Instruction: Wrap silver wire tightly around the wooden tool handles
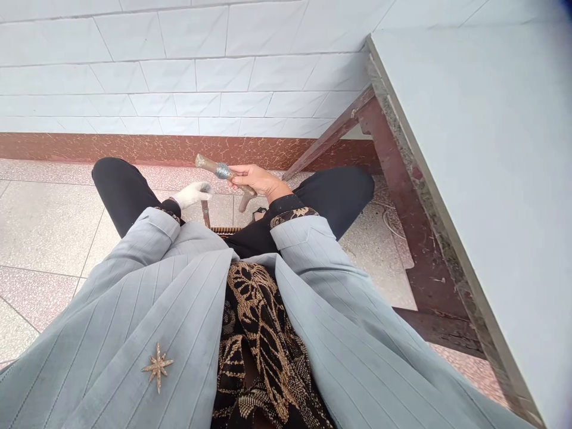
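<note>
My right hand (259, 180) is bare and closed around a brown wooden handle (210, 166) with a grey metal band wound round its middle; the handle points up and left. My left hand (193, 193), in a white glove, is closed on a thin brown rod (206, 214) that stands upright just below it, between my knees. Both hands are held out in front of my lap, a short way apart. The rod's lower end is hidden behind my grey striped jacket (187, 298).
I sit with my knees in black trousers (118, 185) apart over a speckled tile floor (44, 226). A white tiled wall (179, 71) with a red-brown skirting is ahead. A pale-topped table (482, 155) with dark red-brown legs stands close on my right.
</note>
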Demonstrator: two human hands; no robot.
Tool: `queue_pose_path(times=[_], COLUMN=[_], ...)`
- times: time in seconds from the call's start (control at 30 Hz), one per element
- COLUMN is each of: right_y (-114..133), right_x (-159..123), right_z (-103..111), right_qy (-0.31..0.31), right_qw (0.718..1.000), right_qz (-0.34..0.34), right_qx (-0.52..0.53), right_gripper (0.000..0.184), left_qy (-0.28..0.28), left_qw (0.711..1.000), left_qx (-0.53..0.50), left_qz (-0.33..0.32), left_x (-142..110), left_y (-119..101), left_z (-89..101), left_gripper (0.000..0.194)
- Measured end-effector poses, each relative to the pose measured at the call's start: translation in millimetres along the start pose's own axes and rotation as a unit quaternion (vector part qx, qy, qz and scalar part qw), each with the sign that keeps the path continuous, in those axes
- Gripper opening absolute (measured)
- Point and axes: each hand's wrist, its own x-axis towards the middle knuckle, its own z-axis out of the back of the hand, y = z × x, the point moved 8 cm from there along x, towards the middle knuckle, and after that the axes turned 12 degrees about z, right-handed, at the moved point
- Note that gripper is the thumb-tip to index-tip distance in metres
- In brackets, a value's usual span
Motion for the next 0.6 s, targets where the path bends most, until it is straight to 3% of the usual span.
queue_pose_path(times=[0.17, 0.27, 0.33, 0.47, 0.53, 0.6], right_y=[-11.2, -17.3, -18.2, -15.0, -13.0, -11.6], right_x=[7.9, 8.4, 5.2, -0.9, -1.4, -0.3], right_z=[10.6, 27.0, 35.2, 30.9, 22.3, 16.9], right_qy=[-0.072, -0.136, -0.131, -0.021, 0.022, 0.032], right_qw=[0.996, 0.972, 0.925, 0.800, 0.768, 0.755], right_qz=[-0.004, -0.040, -0.093, -0.164, -0.160, -0.147], right_qx=[-0.048, -0.188, -0.344, -0.576, -0.620, -0.638], right_gripper=[0.063, 0.063, 0.058, 0.049, 0.047, 0.046], left_qy=[0.011, 0.002, 0.006, 0.018, 0.025, 0.043], left_qw=[0.997, 0.994, 0.990, 0.993, 0.997, 0.998], left_qx=[0.067, 0.110, 0.138, 0.119, 0.070, 0.038], left_qz=[-0.023, -0.007, 0.000, 0.011, 0.020, 0.023], left_x=[-2.9, -6.6, -8.2, -7.9, -6.9, -7.2], left_y=[-3.6, -5.5, -7.0, -8.6, -8.1, -8.1], left_z=[-7.5, -9.2, -12.0, -16.1, -16.6, -18.3], left_gripper=[0.023, 0.032, 0.044, 0.049, 0.043, 0.030])
